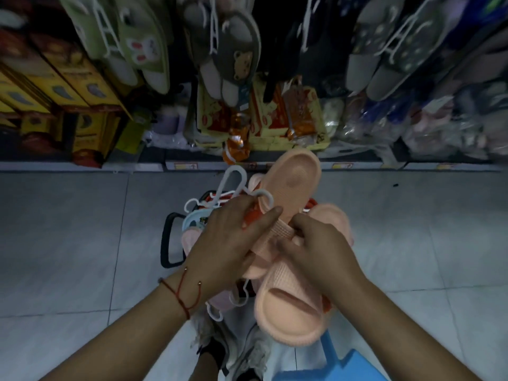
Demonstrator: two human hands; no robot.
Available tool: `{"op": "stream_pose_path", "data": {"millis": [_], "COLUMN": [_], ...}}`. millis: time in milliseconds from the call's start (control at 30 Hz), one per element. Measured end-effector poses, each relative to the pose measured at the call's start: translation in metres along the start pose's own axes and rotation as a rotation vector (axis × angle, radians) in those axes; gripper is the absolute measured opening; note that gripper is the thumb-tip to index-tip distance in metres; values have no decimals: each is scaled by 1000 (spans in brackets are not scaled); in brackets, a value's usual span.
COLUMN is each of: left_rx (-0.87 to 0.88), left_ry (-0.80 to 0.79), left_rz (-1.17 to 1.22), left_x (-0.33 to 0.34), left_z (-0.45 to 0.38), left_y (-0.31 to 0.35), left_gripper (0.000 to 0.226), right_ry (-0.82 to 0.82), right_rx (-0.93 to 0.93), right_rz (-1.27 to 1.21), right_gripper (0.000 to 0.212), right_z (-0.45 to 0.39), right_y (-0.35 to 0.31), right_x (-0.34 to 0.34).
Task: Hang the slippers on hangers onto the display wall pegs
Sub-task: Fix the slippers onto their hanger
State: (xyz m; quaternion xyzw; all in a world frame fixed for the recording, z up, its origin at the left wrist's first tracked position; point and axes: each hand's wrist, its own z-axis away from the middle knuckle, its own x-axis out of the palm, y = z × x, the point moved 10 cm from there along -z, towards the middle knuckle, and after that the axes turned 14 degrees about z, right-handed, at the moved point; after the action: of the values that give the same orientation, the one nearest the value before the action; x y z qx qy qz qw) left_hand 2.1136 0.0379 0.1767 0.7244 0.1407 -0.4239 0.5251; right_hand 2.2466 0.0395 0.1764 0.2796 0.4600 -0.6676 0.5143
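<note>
Your left hand (231, 237) is curled around a white plastic hanger (233, 188) and the near end of the upper peach slipper (291, 185), whose sole tilts up toward the shelves. Your right hand (319, 243) pinches the ribbed strap (280, 233) of that slipper, grip closed on it. The second peach slipper (291, 306) lies below, footbed up, under your right wrist. Beneath both sits a basket (169, 237) holding more slippers and hangers. Green slippers (137, 48) and grey slippers (233, 50) hang on the display wall above.
</note>
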Motion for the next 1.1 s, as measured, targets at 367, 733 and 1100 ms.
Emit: {"op": "stream_pose_path", "data": {"millis": [367, 733, 1100], "left_rx": [212, -245, -685], "left_ry": [377, 568, 430], "left_rz": [-33, 1376, 1941], "left_x": [-231, -296, -342], "left_z": [4, 2, 9], "left_y": [213, 272, 253], "left_gripper": [57, 33, 85], "right_ry": [562, 788, 821], "right_rx": [-76, -202, -233], "right_rz": [-286, -267, -173], "right_gripper": [22, 16, 17], "right_z": [136, 234, 258], "right_y": [-51, -116, -184], "right_x": [-259, -357, -353]}}
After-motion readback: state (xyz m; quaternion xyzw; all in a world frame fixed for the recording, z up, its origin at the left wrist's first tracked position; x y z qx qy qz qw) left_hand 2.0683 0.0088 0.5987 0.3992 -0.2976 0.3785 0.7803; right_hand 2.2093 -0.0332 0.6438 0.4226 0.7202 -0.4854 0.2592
